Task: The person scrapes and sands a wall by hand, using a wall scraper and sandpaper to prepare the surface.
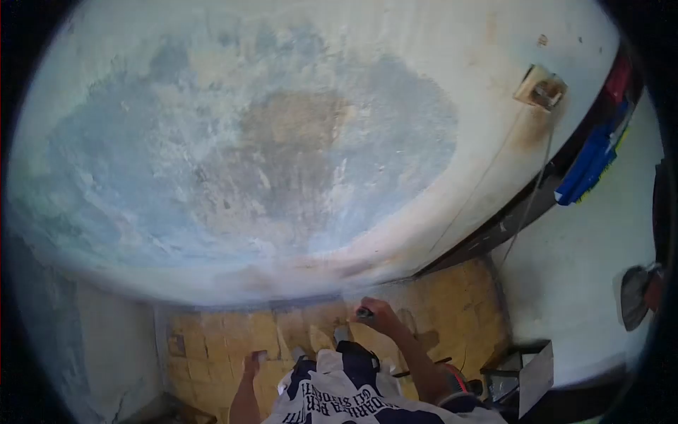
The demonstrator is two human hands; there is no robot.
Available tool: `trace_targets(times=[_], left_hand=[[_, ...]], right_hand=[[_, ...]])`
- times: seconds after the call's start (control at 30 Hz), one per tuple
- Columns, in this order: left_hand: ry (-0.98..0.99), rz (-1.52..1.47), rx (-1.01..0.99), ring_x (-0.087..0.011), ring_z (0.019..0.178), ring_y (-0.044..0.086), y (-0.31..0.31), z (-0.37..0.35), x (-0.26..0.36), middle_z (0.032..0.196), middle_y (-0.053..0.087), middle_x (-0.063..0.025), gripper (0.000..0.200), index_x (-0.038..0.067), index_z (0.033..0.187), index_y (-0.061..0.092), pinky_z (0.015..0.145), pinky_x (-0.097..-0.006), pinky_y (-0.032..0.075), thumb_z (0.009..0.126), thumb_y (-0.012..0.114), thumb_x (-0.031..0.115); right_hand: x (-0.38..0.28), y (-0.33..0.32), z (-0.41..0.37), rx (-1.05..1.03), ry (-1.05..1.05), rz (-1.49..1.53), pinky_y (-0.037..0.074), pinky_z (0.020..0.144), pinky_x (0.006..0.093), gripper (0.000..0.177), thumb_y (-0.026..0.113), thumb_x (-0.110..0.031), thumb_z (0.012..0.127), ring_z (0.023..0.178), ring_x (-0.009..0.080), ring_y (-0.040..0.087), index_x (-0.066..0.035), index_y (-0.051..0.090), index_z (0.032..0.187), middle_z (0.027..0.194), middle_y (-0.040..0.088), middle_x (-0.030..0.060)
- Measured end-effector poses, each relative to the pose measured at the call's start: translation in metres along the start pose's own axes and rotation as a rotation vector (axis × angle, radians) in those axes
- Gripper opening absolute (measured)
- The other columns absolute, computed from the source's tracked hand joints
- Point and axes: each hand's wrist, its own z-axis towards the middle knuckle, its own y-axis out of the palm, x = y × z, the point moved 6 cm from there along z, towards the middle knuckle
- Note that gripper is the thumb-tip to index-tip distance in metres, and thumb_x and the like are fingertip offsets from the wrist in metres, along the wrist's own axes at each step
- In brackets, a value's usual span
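My right hand (380,317) is closed around the dark round handle (364,312) of a tool seen end-on, whose working end I cannot make out. It is held out in front of my body, below the patchy wall (395,134). Lower and to the left is my left hand (251,362), apart from the wall, with a small pale patch at its fingertips. Too small and blurred, its fingers do not show whether they grip anything. On the wall, blue-grey areas and a brownish patch (296,120) lie bare among white paint.
An open electrical box (542,90) with a hanging cord sits on the wall at upper right. Blue plastic (590,162) hangs beside the dark frame. Yellowish tiles (452,311) cover the floor. A white panel (536,378) stands at lower right, and a dark cap-like object (635,293) at far right.
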Motion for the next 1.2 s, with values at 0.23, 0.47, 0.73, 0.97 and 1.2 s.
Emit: trace_targets(times=[0.23,0.47,0.73,0.97,1.2], left_hand=[[-0.481,-0.809,0.814,-0.0296,0.109,0.061,0.011,-0.137,-0.043,0.131,0.057,-0.0139,0.037,0.008,0.133,0.054,0.082,-0.0364,0.056,0.098,0.047,0.013],[-0.617,-1.022,1.020,-0.0340,0.118,0.054,0.079,-0.173,-0.065,0.141,0.046,-0.0171,0.044,0.009,0.139,0.045,0.071,-0.0383,0.060,0.096,0.048,0.007],[-0.612,-1.107,1.125,-0.0344,0.118,0.054,0.102,-0.179,-0.053,0.139,0.047,-0.0158,0.043,0.010,0.138,0.046,0.072,-0.0395,0.060,0.095,0.048,0.007],[-0.453,-1.012,1.064,-0.0314,0.113,0.057,0.091,-0.149,-0.063,0.134,0.052,-0.0140,0.042,0.005,0.136,0.048,0.071,-0.0383,0.059,0.095,0.052,0.011],[-0.514,-1.097,1.126,-0.0293,0.112,0.056,0.092,-0.132,-0.028,0.135,0.050,-0.0139,0.043,0.004,0.136,0.048,0.070,-0.0382,0.059,0.093,0.055,0.010]], right_hand=[[-0.097,0.067,0.084,-0.538,-0.350,-0.184,0.051,0.054,0.0345,0.035,0.074,-0.038,0.082,0.056,0.0189,0.059,-0.009,0.061,0.069,0.068,0.059,0.0037],[-0.073,0.077,0.079,-0.118,-1.288,-0.194,0.047,0.047,0.0326,0.034,0.070,-0.027,0.087,0.051,0.0168,0.056,-0.011,0.052,0.064,0.060,0.049,0.0003],[-0.045,0.064,0.073,-0.175,-1.305,-0.201,0.045,0.043,0.0367,0.039,0.075,-0.026,0.082,0.050,0.0172,0.054,-0.011,0.045,0.063,0.062,0.047,0.0009],[-0.043,0.059,0.085,-0.036,-1.289,-0.064,0.046,0.045,0.0267,0.038,0.078,-0.024,0.081,0.051,0.0111,0.055,-0.015,0.046,0.063,0.061,0.049,-0.0026],[-0.024,0.038,0.106,-0.065,-1.348,-0.336,0.047,0.049,0.0239,0.020,0.072,-0.017,0.083,0.057,0.0091,0.055,-0.012,0.057,0.070,0.062,0.048,-0.0041]])
